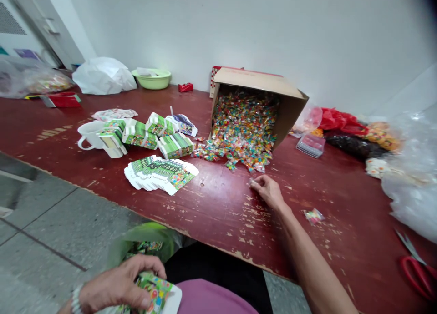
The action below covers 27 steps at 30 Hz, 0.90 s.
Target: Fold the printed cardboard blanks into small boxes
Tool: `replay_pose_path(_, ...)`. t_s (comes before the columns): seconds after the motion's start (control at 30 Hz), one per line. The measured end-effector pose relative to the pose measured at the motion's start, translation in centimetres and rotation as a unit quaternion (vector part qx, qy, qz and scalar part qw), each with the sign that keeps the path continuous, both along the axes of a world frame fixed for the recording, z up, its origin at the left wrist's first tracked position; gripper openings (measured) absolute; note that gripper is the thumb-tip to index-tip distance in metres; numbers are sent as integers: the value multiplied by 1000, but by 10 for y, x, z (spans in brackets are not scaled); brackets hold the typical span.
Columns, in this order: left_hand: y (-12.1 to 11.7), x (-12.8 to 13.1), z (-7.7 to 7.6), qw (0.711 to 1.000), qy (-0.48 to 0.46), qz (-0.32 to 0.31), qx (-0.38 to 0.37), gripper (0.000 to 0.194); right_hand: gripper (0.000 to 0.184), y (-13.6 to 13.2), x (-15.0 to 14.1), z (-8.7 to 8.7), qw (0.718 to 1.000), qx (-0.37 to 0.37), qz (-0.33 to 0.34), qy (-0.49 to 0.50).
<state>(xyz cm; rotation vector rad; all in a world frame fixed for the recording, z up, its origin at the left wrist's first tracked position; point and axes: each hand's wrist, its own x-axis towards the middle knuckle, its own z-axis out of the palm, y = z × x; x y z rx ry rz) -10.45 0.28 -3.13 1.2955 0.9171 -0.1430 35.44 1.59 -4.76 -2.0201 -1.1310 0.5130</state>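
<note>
Low over my lap, my left hand (pixel 119 282) is wrapped round a small green printed carton (pixel 157 292) with a white end flap. My right hand (pixel 268 190) is over the table, thumb and fingers pinched on a small clear candy packet (pixel 251 182), mostly hidden by the fingertips. Just beyond it, a heap of wrapped candy packets (pixel 239 145) spills from a cardboard box (pixel 290 104) lying on its side. A fan of flat green cartons (pixel 160 173) lies left of the heap, with bundled green cartons (pixel 175 144) behind it.
A white mug (pixel 90 134) stands by the bundles. One loose candy packet (pixel 314 216) lies right of my forearm, and red-handled scissors (pixel 418 275) are at the right edge. Below the table is a green bin (pixel 167 243) with cartons inside. Plastic bags (pixel 414 182) crowd the right side.
</note>
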Motion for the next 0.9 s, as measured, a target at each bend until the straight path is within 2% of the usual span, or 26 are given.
replay_pose_path(0.07, 9, -5, 4, 998, 23, -54, 3, 45, 33, -11, -24, 4, 998, 8, 41, 55)
replay_pose_path(0.1, 12, -3, 8, 998, 20, -60, 0, 42, 37, -19, -40, 7, 995, 13, 60, 80)
replay_pose_path(0.17, 14, 7, 17, 999, -7, -31, -8, 36, 37, -37, -79, 15, 987, 16, 101, 126)
replay_pose_path(0.2, 14, 15, 22, 1000, -28, 6, -2, 35, 34, -47, -99, 20, 979, 19, 131, 155)
replay_pose_path(0.27, 11, 30, 30, 996, -69, 54, 3, 36, 24, -65, -137, 32, 946, 43, 213, 242)
replay_pose_path(0.37, 2, 51, 34, 989, -135, 63, -9, 38, 11, -80, -172, 46, 929, 106, 298, 191)
replay_pose_path(0.47, -11, 67, 32, 985, -162, 55, -12, 33, 9, -83, -184, 53, 916, 145, 364, 90)
replay_pose_path(0.6, -29, 82, 23, 977, -185, 96, 39, 29, 13, -83, -183, 57, 904, 123, 410, 18)
replay_pose_path(0.67, -33, 87, 19, 970, -199, 126, 55, 29, 29, -84, -181, 57, 915, 135, 380, 6)
replay_pose_path(0.73, -36, 91, 17, 963, -213, 165, 33, 32, 39, -84, -179, 56, 932, 165, 322, -1)
replay_pose_path(0.8, -38, 92, 16, 951, -228, 207, -6, 35, 31, -85, -179, 52, 941, 180, 286, -11)
replay_pose_path(0.9, -40, 93, 15, 926, -266, 264, -40, 34, 22, -87, -183, 45, 933, 171, 316, -26)
